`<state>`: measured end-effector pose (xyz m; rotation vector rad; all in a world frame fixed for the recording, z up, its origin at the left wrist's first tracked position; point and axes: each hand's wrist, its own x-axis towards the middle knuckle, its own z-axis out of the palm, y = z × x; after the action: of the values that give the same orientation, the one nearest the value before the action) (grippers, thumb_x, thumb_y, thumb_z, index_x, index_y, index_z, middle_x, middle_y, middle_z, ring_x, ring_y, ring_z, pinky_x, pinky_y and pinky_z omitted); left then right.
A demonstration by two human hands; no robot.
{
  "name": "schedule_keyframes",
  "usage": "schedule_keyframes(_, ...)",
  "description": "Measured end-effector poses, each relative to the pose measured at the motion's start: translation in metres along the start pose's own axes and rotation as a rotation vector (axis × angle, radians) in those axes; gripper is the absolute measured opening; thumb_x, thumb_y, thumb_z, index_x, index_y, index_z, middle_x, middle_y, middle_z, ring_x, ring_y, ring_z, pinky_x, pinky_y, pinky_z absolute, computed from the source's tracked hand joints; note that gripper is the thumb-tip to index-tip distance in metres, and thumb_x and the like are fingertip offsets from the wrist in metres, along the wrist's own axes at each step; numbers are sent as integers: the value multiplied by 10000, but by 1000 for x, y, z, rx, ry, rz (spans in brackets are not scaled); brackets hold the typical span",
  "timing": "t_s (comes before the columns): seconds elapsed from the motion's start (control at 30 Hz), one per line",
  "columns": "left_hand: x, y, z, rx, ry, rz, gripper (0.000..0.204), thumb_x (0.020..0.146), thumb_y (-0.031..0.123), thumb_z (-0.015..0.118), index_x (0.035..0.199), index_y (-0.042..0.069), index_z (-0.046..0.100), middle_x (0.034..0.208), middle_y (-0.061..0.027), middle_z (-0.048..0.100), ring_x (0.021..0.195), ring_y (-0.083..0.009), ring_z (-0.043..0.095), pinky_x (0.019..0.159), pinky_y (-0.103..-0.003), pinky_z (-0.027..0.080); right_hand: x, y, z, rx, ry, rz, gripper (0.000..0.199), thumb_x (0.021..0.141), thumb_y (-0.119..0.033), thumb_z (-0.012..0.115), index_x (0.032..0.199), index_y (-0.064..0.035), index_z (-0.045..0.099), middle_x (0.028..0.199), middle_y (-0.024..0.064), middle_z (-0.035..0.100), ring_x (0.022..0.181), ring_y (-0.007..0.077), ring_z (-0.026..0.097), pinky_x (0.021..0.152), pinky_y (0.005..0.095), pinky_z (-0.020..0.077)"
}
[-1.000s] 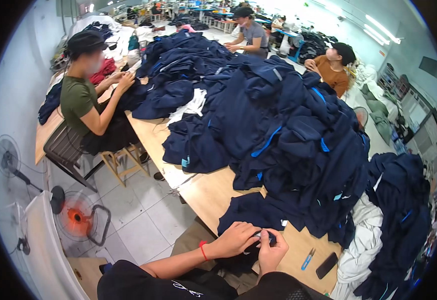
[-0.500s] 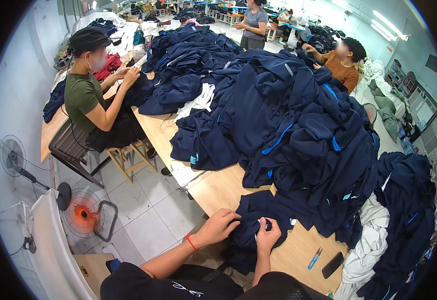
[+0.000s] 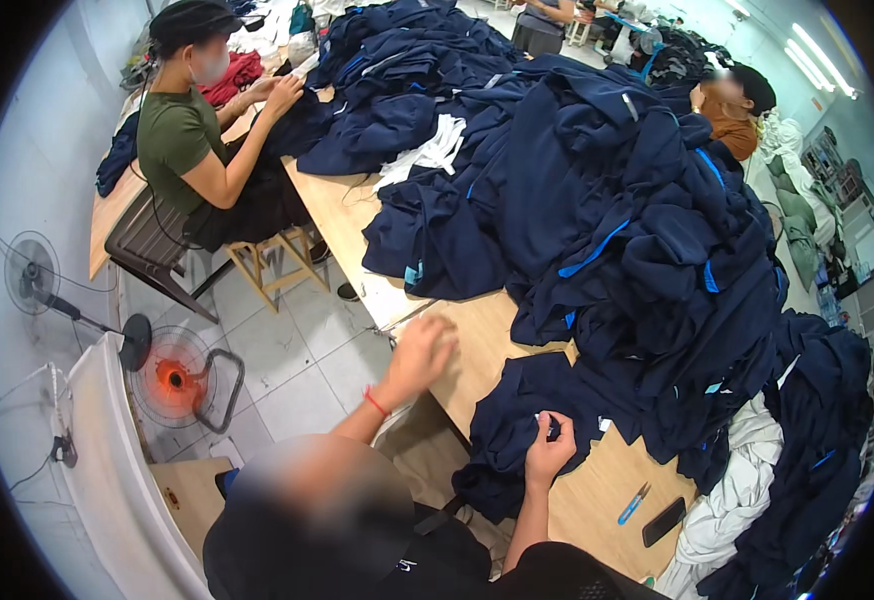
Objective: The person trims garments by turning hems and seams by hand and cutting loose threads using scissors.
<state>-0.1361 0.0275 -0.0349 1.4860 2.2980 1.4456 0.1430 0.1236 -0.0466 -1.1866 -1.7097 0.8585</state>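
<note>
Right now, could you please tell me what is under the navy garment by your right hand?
The navy garment at the right hand appears to rest partly on the wooden tabletop, visible beside it. Anything else beneath its folds is covered and cannot be seen.

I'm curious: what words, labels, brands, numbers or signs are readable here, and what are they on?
None can be read.
White tag by the navy garment at the right hand: too small.
Pale-blue label on the garment pile: too small.
White mark on the wearer's black shirt: too small.
Smartphone: no lettering visible.
</note>
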Motion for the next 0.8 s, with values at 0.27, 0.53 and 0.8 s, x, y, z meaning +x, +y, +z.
schedule_keyframes(0.27, 201, -113, -22, 174, 425, 36, 177, 951, 103, 718, 1095, 2, 703, 1142, -210, 682, 1105, -414, 654, 971, -479, 530, -1, 10, -1, 1, 4, -39, 140, 1013, -104, 755, 1000, 31, 720, 875, 88, 740, 748, 145, 631, 689, 287, 506)
schedule_keyframes(0.53, 344, -199, -17, 275, 126, -207, 603, 916, 435, 799, 1409, 105, 690, 1558, -284, 507, 1421, -460, 530, 1219, -518, 400, -4, 1, 7, -25, 38, -92, 135, 986, -98, 775, 973, 23, 717, 865, 142, 743, 762, 261, 724, 725, 347, 552)
schedule_keyframes(0.8, 361, -206, 51, 175, -125, -526, 859, 928, 714, 642, 1423, 11, 661, 1557, -268, 564, 1454, -406, 536, 1222, -501, 391, -4, 13, 0, -78, 61, -55, 123, 968, -85, 797, 974, 14, 724, 870, 122, 744, 706, 215, 689, 601, 302, 503)
